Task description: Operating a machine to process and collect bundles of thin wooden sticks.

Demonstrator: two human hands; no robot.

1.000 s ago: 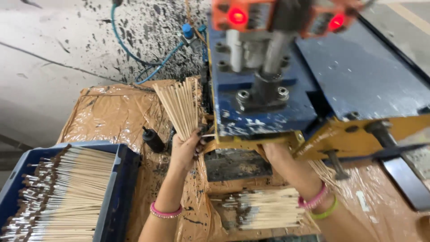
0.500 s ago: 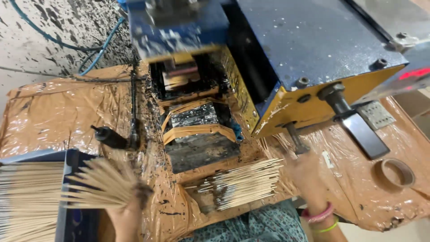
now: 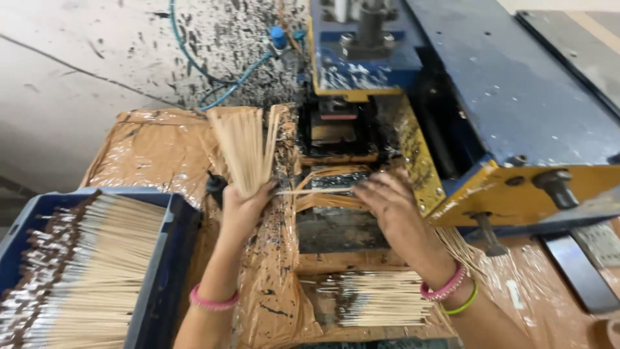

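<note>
My left hand point(image 3: 242, 207) grips a fanned bundle of thin bamboo sticks point(image 3: 242, 145), held upright just left of the machine's feed slot point(image 3: 332, 184). One stick point(image 3: 316, 191) lies across from that hand to my right hand point(image 3: 394, 203), which rests with fingers on the slot in front of the blue and yellow machine point(image 3: 491, 129). Whether the right hand pinches the stick is unclear. A pile of coated sticks point(image 3: 381, 298) lies below the slot, near my right wrist.
A blue crate point(image 3: 165, 258) full of sticks with dark coated ends stands at the lower left. Brown plastic sheeting point(image 3: 155, 152) spattered black covers the table. A blue hose point(image 3: 226, 84) runs at the back. A metal lever point(image 3: 575, 262) juts out at the right.
My left hand has brought the stick bundle up from beside the crate to the machine's slot. My right hand has moved up from the coated pile to the slot. The camera view shifted.
</note>
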